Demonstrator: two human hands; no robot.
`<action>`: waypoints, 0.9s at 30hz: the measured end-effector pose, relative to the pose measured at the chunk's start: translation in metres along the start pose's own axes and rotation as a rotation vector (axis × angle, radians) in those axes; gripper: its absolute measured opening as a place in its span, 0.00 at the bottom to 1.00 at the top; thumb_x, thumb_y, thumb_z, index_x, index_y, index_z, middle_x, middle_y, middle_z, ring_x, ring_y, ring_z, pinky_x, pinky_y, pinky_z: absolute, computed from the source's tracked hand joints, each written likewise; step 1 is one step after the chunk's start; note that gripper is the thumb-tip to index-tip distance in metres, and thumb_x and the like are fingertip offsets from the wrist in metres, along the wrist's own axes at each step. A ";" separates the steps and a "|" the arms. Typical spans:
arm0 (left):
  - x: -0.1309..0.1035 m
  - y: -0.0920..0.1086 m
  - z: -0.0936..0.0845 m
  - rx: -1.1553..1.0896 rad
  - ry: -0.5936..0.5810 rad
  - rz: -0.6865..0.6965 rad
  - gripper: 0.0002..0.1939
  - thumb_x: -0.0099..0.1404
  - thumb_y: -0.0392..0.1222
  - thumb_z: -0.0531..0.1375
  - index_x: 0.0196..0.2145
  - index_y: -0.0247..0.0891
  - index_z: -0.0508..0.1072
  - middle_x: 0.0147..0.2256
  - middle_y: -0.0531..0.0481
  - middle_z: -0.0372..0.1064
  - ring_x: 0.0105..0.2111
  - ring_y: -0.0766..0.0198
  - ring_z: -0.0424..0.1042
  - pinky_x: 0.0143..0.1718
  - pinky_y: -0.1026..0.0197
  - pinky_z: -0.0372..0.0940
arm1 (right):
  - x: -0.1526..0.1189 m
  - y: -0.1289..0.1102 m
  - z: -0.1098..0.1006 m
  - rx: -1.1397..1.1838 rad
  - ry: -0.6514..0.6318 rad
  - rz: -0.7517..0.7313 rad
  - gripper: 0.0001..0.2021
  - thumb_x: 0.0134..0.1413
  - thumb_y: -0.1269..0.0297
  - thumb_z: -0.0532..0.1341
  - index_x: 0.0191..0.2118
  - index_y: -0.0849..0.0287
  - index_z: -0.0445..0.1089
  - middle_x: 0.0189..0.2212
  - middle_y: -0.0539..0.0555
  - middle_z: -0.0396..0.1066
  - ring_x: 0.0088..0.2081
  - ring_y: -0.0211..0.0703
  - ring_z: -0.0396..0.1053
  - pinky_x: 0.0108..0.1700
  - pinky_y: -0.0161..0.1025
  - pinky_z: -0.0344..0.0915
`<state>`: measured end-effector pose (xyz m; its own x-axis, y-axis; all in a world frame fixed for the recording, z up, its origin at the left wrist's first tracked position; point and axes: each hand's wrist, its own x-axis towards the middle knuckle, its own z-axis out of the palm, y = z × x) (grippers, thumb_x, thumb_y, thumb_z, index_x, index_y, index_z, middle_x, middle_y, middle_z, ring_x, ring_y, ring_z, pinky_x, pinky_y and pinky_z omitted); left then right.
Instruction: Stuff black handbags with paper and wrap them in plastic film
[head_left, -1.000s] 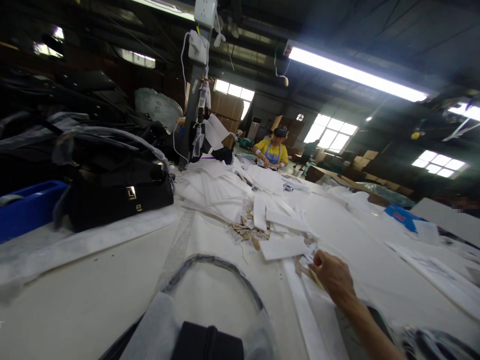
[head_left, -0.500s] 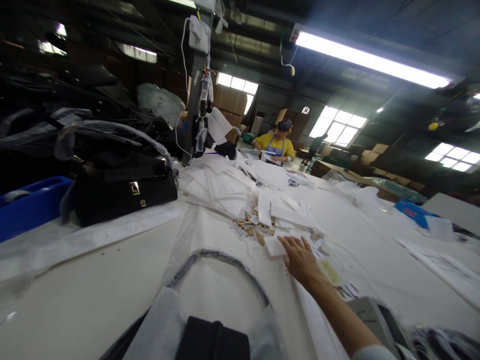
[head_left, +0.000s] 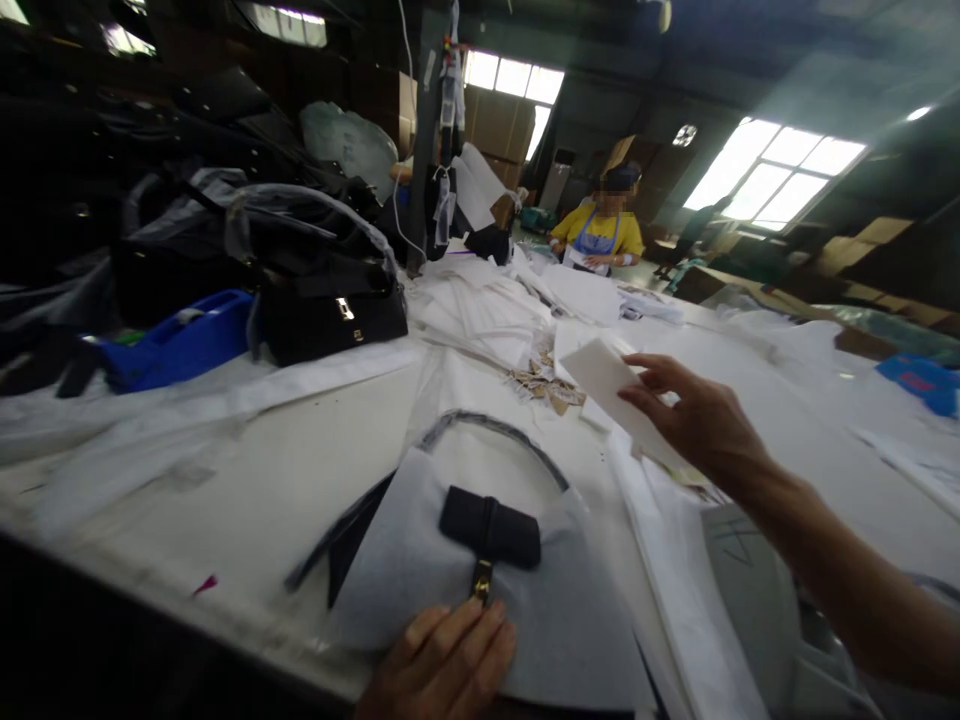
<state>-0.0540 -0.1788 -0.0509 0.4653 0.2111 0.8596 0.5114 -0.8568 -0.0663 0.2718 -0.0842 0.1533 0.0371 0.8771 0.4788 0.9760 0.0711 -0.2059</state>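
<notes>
My right hand [head_left: 694, 420] holds a white sheet of paper [head_left: 604, 380] lifted above the table, fingers pinched on its near end. My left hand [head_left: 442, 665] rests flat on a handbag wrapped in grey-white cloth [head_left: 420, 560] at the table's near edge. The bag's black clasp tab [head_left: 489, 525] and its dark curved handle [head_left: 480, 432] show through the wrapping. A small heap of brown paper tags [head_left: 541, 382] lies just beyond the handle.
A black handbag [head_left: 330, 305] and a blue tray [head_left: 176, 340] sit at the left among a pile of dark bags. Stacks of white paper [head_left: 480, 310] cover the table's middle. A person in a yellow shirt [head_left: 600, 232] works at the far end. A pole [head_left: 424, 130] stands behind the papers.
My right hand has lifted a white sheet off the table and drawn it toward me. The view has tipped down, and my left hand on the wrapped bag has come into view.
</notes>
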 end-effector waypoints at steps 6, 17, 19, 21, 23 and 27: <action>0.005 0.006 -0.020 -0.162 -0.227 -0.079 0.18 0.73 0.34 0.47 0.50 0.38 0.73 0.56 0.48 0.69 0.57 0.60 0.65 0.57 0.57 0.57 | -0.039 -0.117 -0.004 0.680 -0.560 -0.035 0.15 0.57 0.54 0.62 0.46 0.54 0.78 0.41 0.52 0.79 0.39 0.45 0.75 0.40 0.37 0.69; -0.002 0.004 -0.027 -0.212 -0.177 -0.020 0.19 0.74 0.34 0.47 0.57 0.33 0.68 0.47 0.43 0.73 0.49 0.60 0.69 0.52 0.56 0.61 | -0.093 -0.184 0.111 0.746 -0.583 0.154 0.11 0.54 0.59 0.62 0.40 0.55 0.78 0.35 0.50 0.79 0.38 0.44 0.74 0.42 0.39 0.67; -0.003 0.003 -0.027 -0.226 -0.161 -0.006 0.19 0.74 0.34 0.47 0.58 0.32 0.67 0.47 0.43 0.73 0.50 0.60 0.68 0.54 0.56 0.60 | -0.103 -0.187 0.118 0.746 -0.499 0.172 0.10 0.54 0.59 0.62 0.39 0.55 0.78 0.36 0.50 0.79 0.39 0.44 0.74 0.45 0.39 0.66; -0.005 0.002 -0.026 -0.232 -0.157 0.000 0.19 0.74 0.34 0.47 0.59 0.32 0.66 0.47 0.43 0.73 0.49 0.61 0.69 0.54 0.56 0.61 | -0.110 -0.189 0.121 0.722 -0.427 0.184 0.09 0.55 0.59 0.62 0.38 0.55 0.78 0.36 0.50 0.79 0.40 0.44 0.74 0.47 0.40 0.65; -0.007 0.002 -0.026 -0.227 -0.158 0.004 0.19 0.73 0.34 0.48 0.60 0.33 0.65 0.47 0.43 0.73 0.48 0.62 0.69 0.54 0.56 0.62 | -0.113 -0.190 0.120 0.674 -0.391 0.187 0.09 0.55 0.59 0.62 0.38 0.54 0.77 0.36 0.50 0.79 0.41 0.45 0.74 0.48 0.41 0.65; -0.008 0.002 -0.026 -0.247 -0.163 -0.003 0.20 0.74 0.34 0.46 0.59 0.32 0.65 0.47 0.41 0.73 0.48 0.61 0.69 0.53 0.56 0.63 | -0.110 -0.187 0.113 0.625 -0.439 0.187 0.08 0.55 0.58 0.62 0.37 0.53 0.77 0.36 0.50 0.79 0.39 0.45 0.74 0.46 0.41 0.65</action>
<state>-0.0754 -0.1947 -0.0447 0.5845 0.2696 0.7653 0.3306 -0.9405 0.0789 0.0607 -0.1402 0.0429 -0.0271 0.9990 0.0345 0.6553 0.0437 -0.7541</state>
